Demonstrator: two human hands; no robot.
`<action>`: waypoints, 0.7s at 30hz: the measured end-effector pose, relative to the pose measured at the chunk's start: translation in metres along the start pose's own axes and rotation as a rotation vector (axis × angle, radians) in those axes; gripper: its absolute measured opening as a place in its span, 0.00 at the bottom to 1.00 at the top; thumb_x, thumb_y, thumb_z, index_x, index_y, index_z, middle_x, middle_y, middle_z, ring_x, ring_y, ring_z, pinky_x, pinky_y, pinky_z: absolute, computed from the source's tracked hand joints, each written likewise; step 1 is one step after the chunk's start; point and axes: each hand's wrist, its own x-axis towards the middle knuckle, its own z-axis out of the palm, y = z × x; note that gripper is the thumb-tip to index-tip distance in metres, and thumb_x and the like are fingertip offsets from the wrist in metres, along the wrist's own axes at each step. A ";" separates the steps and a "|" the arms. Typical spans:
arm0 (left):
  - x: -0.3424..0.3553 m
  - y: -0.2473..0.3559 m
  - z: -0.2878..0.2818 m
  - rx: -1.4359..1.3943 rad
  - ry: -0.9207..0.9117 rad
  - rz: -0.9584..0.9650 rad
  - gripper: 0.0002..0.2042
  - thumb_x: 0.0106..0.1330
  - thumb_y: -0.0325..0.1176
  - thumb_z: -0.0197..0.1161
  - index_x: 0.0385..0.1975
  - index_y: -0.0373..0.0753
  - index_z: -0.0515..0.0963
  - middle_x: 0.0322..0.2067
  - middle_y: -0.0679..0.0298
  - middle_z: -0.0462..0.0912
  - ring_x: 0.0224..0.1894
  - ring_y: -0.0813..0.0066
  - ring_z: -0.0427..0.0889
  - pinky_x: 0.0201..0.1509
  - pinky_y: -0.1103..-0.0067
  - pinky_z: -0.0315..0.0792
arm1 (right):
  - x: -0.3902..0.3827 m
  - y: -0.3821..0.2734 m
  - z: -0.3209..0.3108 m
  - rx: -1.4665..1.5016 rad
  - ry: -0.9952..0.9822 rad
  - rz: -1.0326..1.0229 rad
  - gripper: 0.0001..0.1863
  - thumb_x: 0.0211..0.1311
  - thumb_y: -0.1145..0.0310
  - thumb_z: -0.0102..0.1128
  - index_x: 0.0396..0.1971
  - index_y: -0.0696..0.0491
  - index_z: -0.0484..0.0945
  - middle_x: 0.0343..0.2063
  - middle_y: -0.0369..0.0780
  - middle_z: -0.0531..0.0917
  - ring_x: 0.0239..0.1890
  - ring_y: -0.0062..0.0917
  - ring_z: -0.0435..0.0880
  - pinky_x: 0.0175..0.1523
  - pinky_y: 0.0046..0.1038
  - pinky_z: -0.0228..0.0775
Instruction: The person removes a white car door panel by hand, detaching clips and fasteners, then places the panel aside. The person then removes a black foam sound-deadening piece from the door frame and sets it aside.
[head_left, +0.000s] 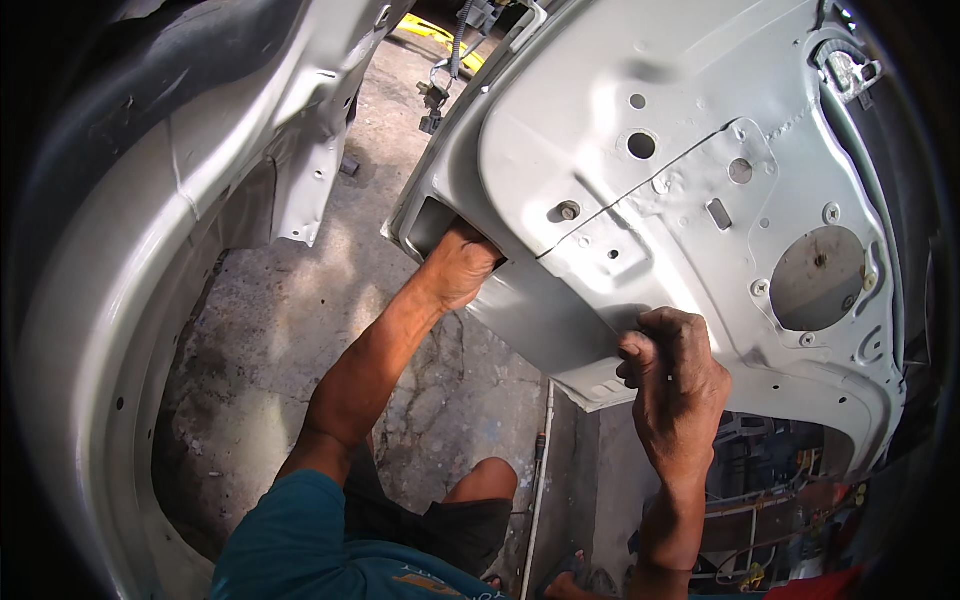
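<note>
Door (pixel 690 255): silver, right of the body (pixel 185 190), above the concrete floor (pixel 300 300).
Left hand (pixel 463 267): reaching into the slot (pixel 428 222) at the door's left corner; fingers hidden, so I cannot tell whether they grip.
Right hand (pixel 682 385): by the door's lower edge, fingers curled toward the thumb; cannot tell whether they pinch anything or touch the door.
Wiring (pixel 432 105): hanging near the door's upper left edge.
Pole (pixel 540 475): pale, thin, below the door's lower edge.
</note>
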 end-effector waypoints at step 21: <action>-0.005 -0.005 -0.008 0.061 -0.016 0.029 0.17 0.73 0.23 0.58 0.60 0.34 0.74 0.56 0.63 0.80 0.59 0.77 0.76 0.65 0.77 0.69 | -0.016 0.008 0.007 0.108 0.057 -0.057 0.15 0.52 0.85 0.71 0.41 0.59 0.85 0.34 0.43 0.87 0.34 0.30 0.88 0.38 0.28 0.79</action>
